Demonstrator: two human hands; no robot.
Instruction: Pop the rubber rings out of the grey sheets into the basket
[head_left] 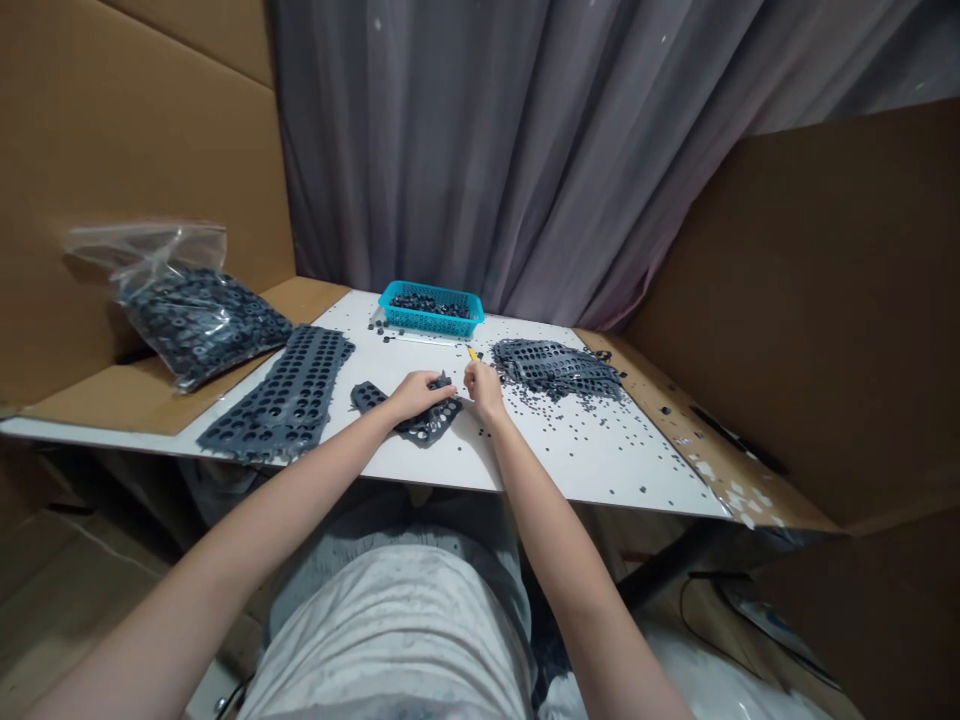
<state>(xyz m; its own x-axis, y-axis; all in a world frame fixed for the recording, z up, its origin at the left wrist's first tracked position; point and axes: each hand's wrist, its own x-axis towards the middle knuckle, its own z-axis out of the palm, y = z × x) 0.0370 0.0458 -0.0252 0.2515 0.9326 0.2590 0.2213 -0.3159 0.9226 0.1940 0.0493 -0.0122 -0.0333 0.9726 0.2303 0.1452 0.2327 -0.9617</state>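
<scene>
My left hand (418, 394) is closed on a small black rubber sheet (425, 432) full of round holes, its edge bent up by the thumb and fingers. The sheet's left end lies on the white table. Just to the right, my right hand (482, 385) is closed around a slim yellow tool, apparently a utility knife (472, 353), whose yellow end sticks up past the fist. Its other end is hidden by the fingers. A small gap separates the two hands, near the sheet's right edge.
A larger perforated rubber sheet (289, 390) lies left, beside a clear bag (199, 320) of black pieces. A blue basket (431, 325) with small black parts stands behind. More perforated sheets (559, 367) are piled right, among scattered black scraps. Cardboard walls (817, 300) flank the white table (540, 470).
</scene>
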